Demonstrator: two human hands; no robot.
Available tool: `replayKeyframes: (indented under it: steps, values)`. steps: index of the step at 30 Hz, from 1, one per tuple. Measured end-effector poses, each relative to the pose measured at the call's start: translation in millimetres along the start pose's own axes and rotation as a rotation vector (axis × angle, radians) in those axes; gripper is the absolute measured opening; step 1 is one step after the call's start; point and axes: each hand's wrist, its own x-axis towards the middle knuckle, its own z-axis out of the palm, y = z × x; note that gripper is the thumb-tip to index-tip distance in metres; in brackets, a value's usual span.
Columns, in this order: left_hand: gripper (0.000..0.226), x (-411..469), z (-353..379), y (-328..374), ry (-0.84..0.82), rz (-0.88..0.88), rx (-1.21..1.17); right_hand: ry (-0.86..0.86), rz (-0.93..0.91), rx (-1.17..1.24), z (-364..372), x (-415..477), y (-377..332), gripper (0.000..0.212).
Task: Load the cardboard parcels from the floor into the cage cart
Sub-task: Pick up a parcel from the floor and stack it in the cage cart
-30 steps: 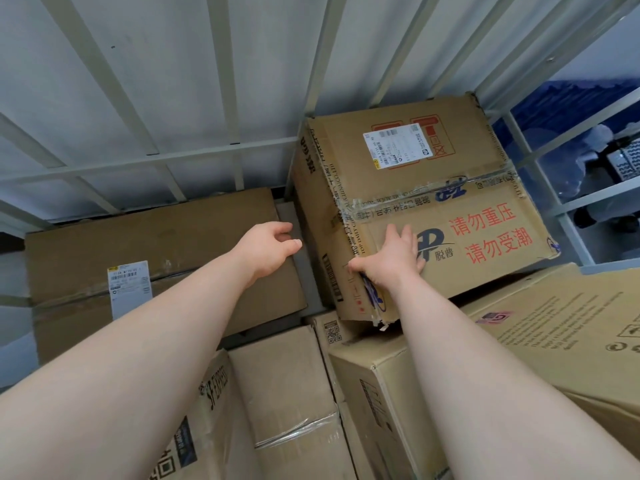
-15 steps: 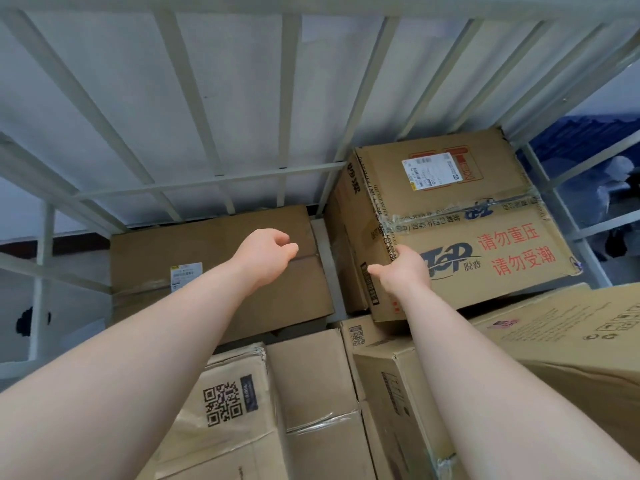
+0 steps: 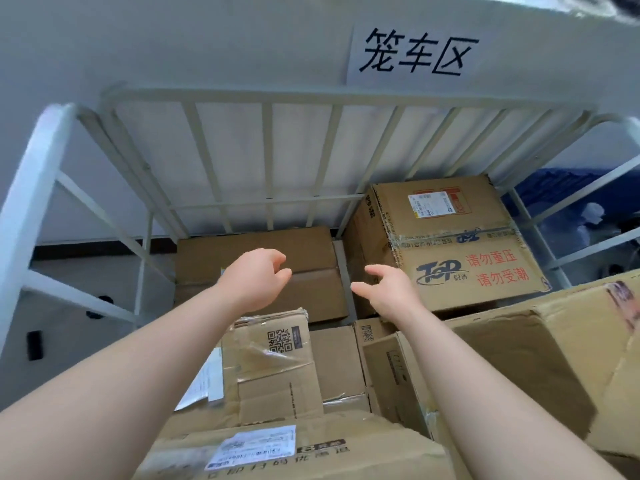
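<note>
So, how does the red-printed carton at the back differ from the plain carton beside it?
The brown cardboard carton with red print carries a blue logo and red characters; the plain brown cardboard carton shows none. The printed one's top sits higher than the plain one's. Both lie inside the white metal cage cart.

At twelve o'clock we saw the cage cart (image 3: 267, 150) in off-white bars against a pale grey wall (image 3: 156, 46). At one o'clock the sign (image 3: 412, 57) was white with black characters. At three o'clock the printed parcel (image 3: 460, 282) was brown, with red characters, a dark blue logo and a white label over an orange-red mark. At nine o'clock the plain parcel (image 3: 256, 247) was duller brown. Near seven o'clock the tan parcel (image 3: 277, 362) bore a black QR square. Beyond the bars, towards three o'clock, a dark blue surface (image 3: 554, 178) showed.
</note>
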Motion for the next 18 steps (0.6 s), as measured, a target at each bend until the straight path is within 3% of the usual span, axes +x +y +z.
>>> replayKeyframes:
  steps: [8,11,18]
  values:
    - [0.026,-114.0,-43.4,-33.9,-0.034,-0.207,-0.156,-0.203,0.016,0.083,-9.1,-87.2,-5.6,0.054]
    - [0.054,-159.1,-58.6,-37.4,-0.093,-0.275,-0.171,-0.250,0.023,0.082,-19.9,-117.1,-7.4,0.055]
    - [0.086,-242.8,-73.5,-44.7,-0.063,-0.361,-0.288,-0.277,0.011,0.137,-46.2,-185.5,-9.2,0.064]
